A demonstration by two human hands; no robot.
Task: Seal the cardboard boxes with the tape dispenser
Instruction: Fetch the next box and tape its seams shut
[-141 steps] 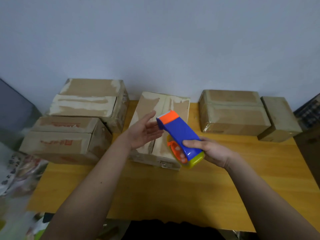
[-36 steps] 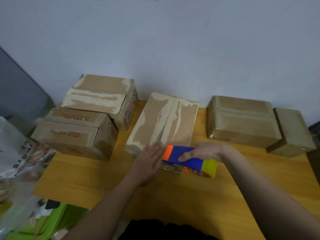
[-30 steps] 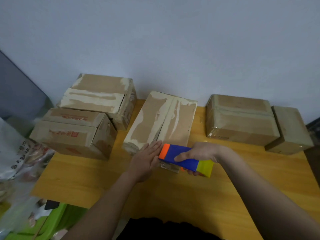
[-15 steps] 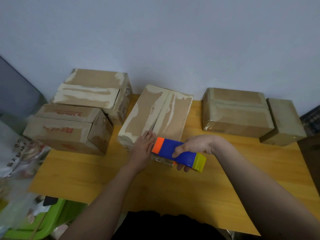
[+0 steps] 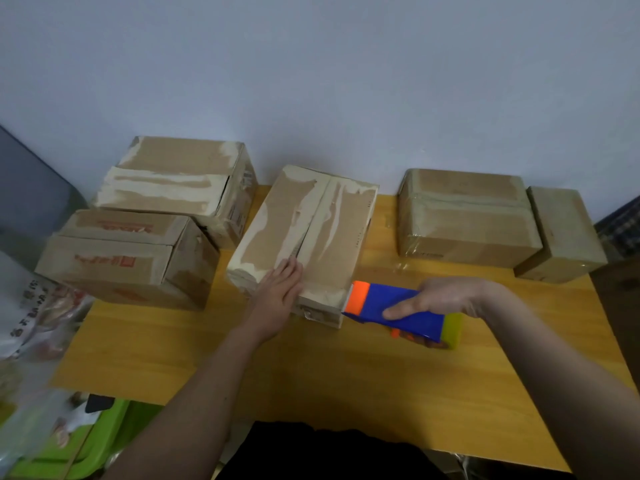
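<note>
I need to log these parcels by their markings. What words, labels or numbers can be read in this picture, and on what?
None can be read for certain.
Front left box: red print on top and front, too blurred to read.
Middle box: small dark print along its right edge, too small.
Bag at left: dark characters, blurred.
Tape dispenser: no text visible.

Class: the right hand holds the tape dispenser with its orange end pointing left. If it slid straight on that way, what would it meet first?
Most likely the near right corner of the middle box: the tape dispenser in the right hand has its orange end right beside it. Depth is unclear, so contact cannot be confirmed.
</note>
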